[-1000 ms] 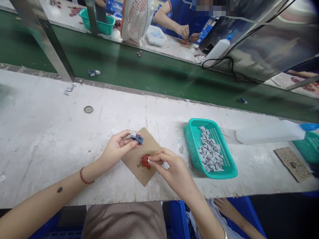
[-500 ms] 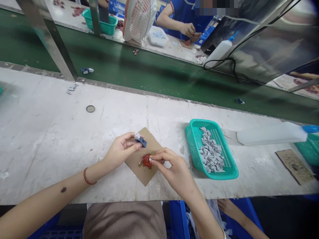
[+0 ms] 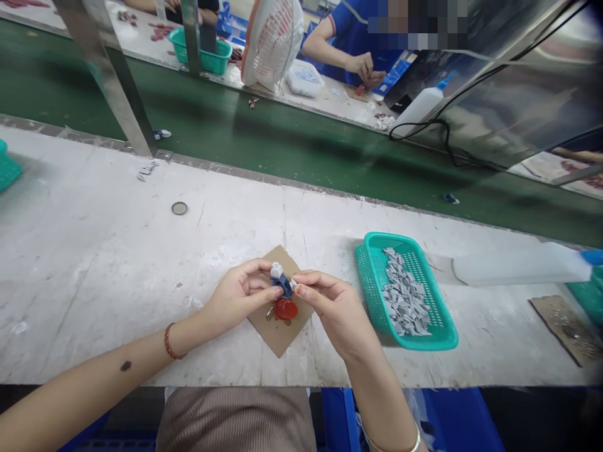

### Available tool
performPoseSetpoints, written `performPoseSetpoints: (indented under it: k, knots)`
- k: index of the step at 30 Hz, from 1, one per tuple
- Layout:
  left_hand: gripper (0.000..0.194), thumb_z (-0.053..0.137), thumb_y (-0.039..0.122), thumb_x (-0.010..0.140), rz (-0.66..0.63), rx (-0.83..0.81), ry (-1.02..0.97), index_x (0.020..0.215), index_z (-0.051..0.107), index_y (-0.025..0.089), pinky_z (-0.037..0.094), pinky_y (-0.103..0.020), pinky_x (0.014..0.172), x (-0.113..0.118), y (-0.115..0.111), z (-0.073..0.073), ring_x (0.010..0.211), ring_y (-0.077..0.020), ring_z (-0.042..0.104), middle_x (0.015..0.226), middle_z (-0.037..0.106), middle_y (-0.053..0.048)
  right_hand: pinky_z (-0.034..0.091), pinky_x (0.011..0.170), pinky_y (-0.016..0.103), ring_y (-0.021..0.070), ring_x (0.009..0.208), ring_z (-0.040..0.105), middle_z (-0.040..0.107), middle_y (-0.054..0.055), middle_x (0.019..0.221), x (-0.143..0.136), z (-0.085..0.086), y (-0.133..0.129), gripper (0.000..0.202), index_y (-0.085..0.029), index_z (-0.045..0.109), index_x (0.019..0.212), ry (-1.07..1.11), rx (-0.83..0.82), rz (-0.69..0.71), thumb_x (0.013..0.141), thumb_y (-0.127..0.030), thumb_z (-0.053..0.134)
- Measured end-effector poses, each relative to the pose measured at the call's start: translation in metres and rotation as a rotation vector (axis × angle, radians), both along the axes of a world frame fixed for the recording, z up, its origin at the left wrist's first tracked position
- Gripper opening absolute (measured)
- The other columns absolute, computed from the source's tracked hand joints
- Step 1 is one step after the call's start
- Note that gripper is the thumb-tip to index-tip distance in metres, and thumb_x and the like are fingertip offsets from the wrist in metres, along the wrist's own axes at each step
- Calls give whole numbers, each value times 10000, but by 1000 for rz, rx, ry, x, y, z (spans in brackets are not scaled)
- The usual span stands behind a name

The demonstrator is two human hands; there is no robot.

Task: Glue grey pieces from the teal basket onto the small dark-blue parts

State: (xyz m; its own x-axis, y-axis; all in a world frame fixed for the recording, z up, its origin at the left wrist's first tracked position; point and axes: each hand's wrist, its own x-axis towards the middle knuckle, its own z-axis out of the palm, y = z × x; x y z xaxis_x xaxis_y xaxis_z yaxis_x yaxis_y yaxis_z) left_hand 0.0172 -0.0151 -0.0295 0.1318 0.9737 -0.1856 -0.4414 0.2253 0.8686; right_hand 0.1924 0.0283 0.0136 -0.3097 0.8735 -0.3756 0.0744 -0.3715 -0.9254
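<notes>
Over flat brown cardboard (image 3: 279, 342), a small navy-and-white piece (image 3: 281, 286) is pinched by the left hand (image 3: 239, 290), a tiny whitish piece (image 3: 293, 284) by the right hand (image 3: 336, 306).

Toward my eleven o'clock I have a crimped bottle cap (image 3: 179, 208) lying flat, with a slanting metal post (image 3: 106, 78) beyond. Past the green strip (image 3: 292, 150), a fan (image 3: 276, 47) stands at my twelve; at one, a black cable (image 3: 445, 129) loops near a blue-tipped bottle (image 3: 424, 103).
</notes>
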Motion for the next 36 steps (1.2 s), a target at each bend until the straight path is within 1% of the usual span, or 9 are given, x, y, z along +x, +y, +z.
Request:
performPoseSetpoints:
  k: [5, 10, 16, 19, 25, 27, 29, 32, 36]
  knots:
    - [213, 752, 249, 791, 22, 5, 13, 945, 617, 186, 553, -287, 724, 0, -1, 1, 736, -168, 708, 765, 737, -27, 549, 795, 315, 185, 848, 684, 760, 40, 891, -6, 1, -1, 192, -222, 767, 779, -12, 24, 23, 655, -341, 853]
    - [198, 739, 265, 811, 39, 36, 27, 959, 635, 185, 546, -276, 701, 0, -3, -1, 753, -172, 704, 781, 724, -33, 554, 745, 303, 180, 803, 681, 743, 34, 856, -11, 1, -6, 192, -216, 753, 750, -44, 70, 4, 642, -334, 859]
    - [207, 745, 245, 804, 28, 79, 16, 995, 694, 187, 578, -307, 785, 1, -6, 1, 842, -196, 713, 885, 747, -58, 534, 655, 273, 149, 691, 645, 728, 17, 770, -6, -1, -6, 268, -216, 728, 748, 28, -45, 34, 595, -368, 889]
    - [256, 737, 254, 814, 3, 92, 13, 1060, 716, 185, 579, -317, 837, 1, -6, 4, 902, -209, 714, 941, 755, -69, 527, 661, 263, 140, 692, 637, 726, 17, 774, -3, -1, -7, 265, -214, 725, 759, 67, -59, 52, 639, -406, 864]
    - [442, 748, 297, 806, -21, 58, 43, 1227, 670, 188, 560, -357, 914, 0, -8, 6, 1038, -260, 694, 1190, 710, -115, 542, 629, 272, 160, 691, 643, 722, 29, 787, -15, -1, -18, 257, -214, 686, 779, -2, 64, -75, 681, -398, 836]
    - [474, 782, 285, 775, -13, 42, 61, 1222, 658, 186, 564, -350, 902, 0, -7, 6, 1020, -252, 697, 1171, 713, -113, 544, 592, 273, 153, 636, 629, 716, 28, 759, -19, -3, -22, 253, -209, 690, 784, 12, 74, -80, 712, -420, 810]
    - [419, 792, 298, 764, 16, 18, 97, 1144, 670, 174, 575, -346, 869, 0, -4, 6, 970, -241, 706, 1075, 735, -102, 553, 575, 280, 158, 629, 637, 717, 36, 760, -19, -6, -22, 262, -203, 717, 813, 34, 61, -25, 738, -445, 782]
    - [344, 769, 330, 777, 79, 4, 203, 1063, 672, 166, 570, -354, 882, -5, 4, 6, 962, -238, 708, 1030, 745, -100, 578, 637, 301, 197, 757, 686, 742, 65, 857, -13, -10, -16, 294, -204, 751, 910, 40, 86, 52, 768, -462, 750]
    - [343, 716, 377, 803, 197, 82, 468, 1062, 672, 156, 541, -361, 940, -24, 27, 4, 1045, -254, 687, 1090, 739, -122, 572, 793, 309, 195, 872, 699, 737, 48, 881, 4, 4, -6, 213, -244, 739, 948, 79, 209, -1, 828, -419, 722]
